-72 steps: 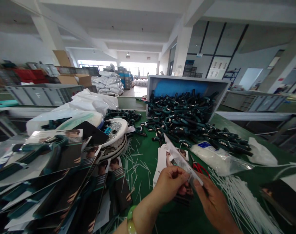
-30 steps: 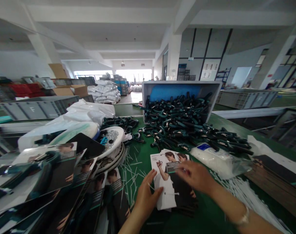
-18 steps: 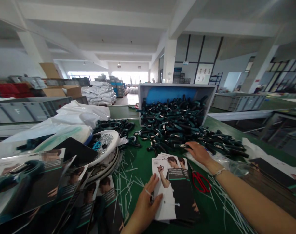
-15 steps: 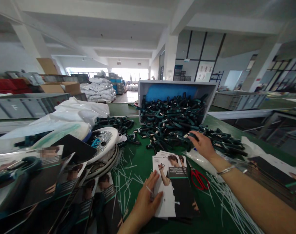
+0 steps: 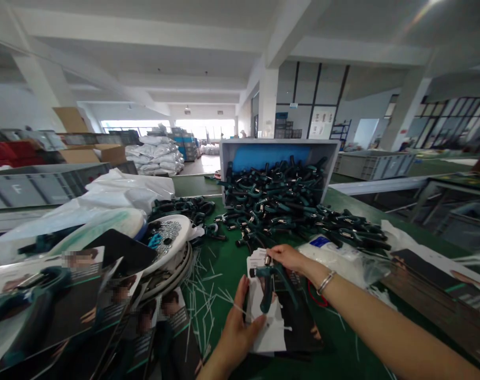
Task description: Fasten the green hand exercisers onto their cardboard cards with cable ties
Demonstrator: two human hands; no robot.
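While my right hand pinches the pliers over the cards, my left hand loosely open at their left edge, I judge this placing; next calls for aligning.

The person's left hand lies low near the middle of the scene, its fingers stretched toward the far side and its thumb spread to the right, on a left forearm rising from the near edge. Farther off, the right hand points left, fingertips drawn into a pinch, while the right forearm slants in from the near right corner
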